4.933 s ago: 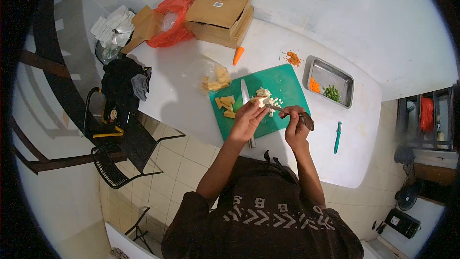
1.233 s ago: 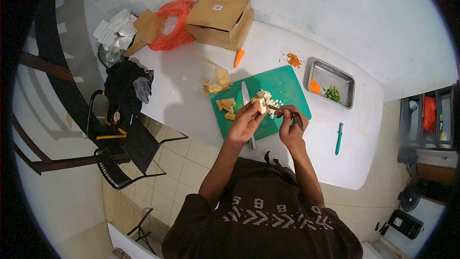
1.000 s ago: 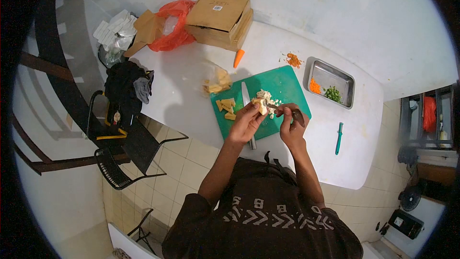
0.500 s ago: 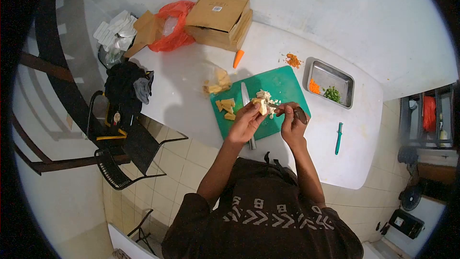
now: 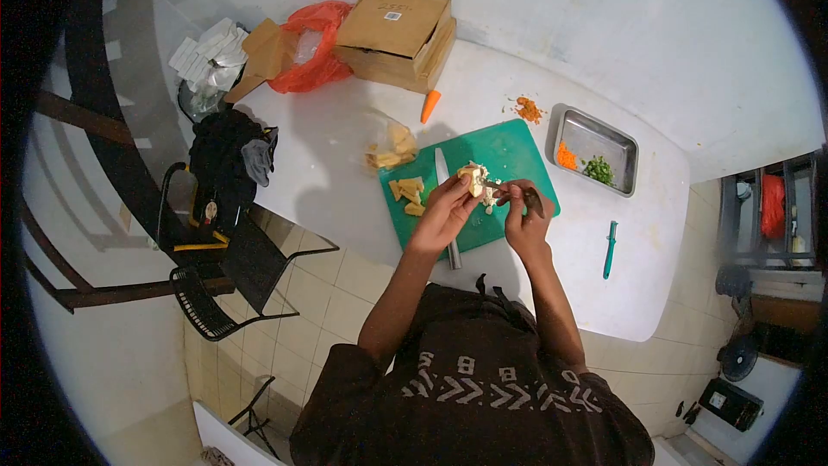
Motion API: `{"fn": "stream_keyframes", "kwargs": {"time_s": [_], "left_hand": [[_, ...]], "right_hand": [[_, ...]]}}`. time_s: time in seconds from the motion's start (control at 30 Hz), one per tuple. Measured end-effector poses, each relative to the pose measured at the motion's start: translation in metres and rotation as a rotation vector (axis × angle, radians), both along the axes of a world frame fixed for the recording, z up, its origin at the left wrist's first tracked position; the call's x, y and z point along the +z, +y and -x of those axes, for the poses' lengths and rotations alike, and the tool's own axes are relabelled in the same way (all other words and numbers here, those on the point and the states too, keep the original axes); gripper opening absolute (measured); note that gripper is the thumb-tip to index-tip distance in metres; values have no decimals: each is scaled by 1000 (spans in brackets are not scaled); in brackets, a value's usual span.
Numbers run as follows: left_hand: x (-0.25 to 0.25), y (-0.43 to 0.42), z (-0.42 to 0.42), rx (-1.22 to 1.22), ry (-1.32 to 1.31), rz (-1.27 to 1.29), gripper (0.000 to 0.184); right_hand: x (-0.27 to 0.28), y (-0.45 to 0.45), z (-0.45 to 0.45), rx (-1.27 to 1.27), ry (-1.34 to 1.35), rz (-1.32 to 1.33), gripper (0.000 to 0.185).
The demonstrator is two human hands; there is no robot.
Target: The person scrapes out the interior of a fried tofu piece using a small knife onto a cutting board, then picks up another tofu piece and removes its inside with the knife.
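My left hand [image 5: 445, 211] holds a tofu piece [image 5: 472, 179], yellow outside and white inside, between thumb and fingers. In my right hand [image 5: 528, 220] is a metal spoon [image 5: 536, 202]; its bowl-like end lies by the palm and its thin end meets the tofu. White crumbs [image 5: 488, 197] lie below on the green cutting board [image 5: 513, 142]. A knife [image 5: 442, 166] rests across the board, partly hidden by my left hand. To its left are several cut yellow tofu pieces [image 5: 409, 192].
A clear bag of yellow pieces [image 5: 394, 148] touches the board's left corner. Beyond are a carrot piece [image 5: 430, 106], orange peelings [image 5: 528, 110] and a cardboard box [image 5: 392, 30]. On the right stand a metal tray [image 5: 634, 160] with chopped carrot and greens, and a green peeler [image 5: 611, 250].
The tofu piece has turned and risen slightly in my left hand, showing more of its white inside. My right hand has tilted the spoon and shifted a little left.
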State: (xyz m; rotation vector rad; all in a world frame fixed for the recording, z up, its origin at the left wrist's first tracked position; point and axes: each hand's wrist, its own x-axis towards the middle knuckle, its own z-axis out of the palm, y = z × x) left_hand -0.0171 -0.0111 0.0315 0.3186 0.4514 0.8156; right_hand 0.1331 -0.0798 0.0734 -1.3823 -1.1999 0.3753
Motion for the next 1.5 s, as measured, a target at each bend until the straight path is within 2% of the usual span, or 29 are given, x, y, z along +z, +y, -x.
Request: {"fn": "stream_keyframes", "kwargs": {"time_s": [0.03,0.1,0.2,0.27,0.37,0.6,0.8,0.87,1.0,1.07,1.2,1.37,1.5], "left_hand": [[-3,2,-5,-6,-9,-1,24],[-29,11,-13,-21,-3,-2,24],[-43,20,-23,-28,-26,-52,24],[-49,23,-28,-26,-56,-91,24],[-74,33,-33,-65,36,3,23],[-80,30,-34,-73,11,-3,23],[-82,31,-34,-43,23,63,24],[-82,31,-34,-39,26,84,24],[-80,29,-35,-47,12,100,24],[-82,30,-33,-46,-4,102,24],[-79,26,-33,-60,28,99,24],[-78,27,-30,-54,42,108,24],[-84,29,-29,-78,33,100,24]], "right_hand": [[-7,4,-3,-3,-82,25,26],[-19,13,-9,-35,-92,34,24],[-39,23,-14,-67,-95,9,21],[-50,24,-18,-48,39,55,22],[-57,27,-23,-108,53,50,23],[-67,26,-26,-98,21,92,22],[-78,26,-20,-166,18,-23,21],[-71,25,-18,-169,124,1,22],[-74,26,-19,-127,82,41,23],[-71,26,-15,-186,210,-20,26],[-73,25,-19,-184,130,11,29],[-72,24,-17,-141,302,-36,28],[-71,22,-19,-99,259,17,25]]}}
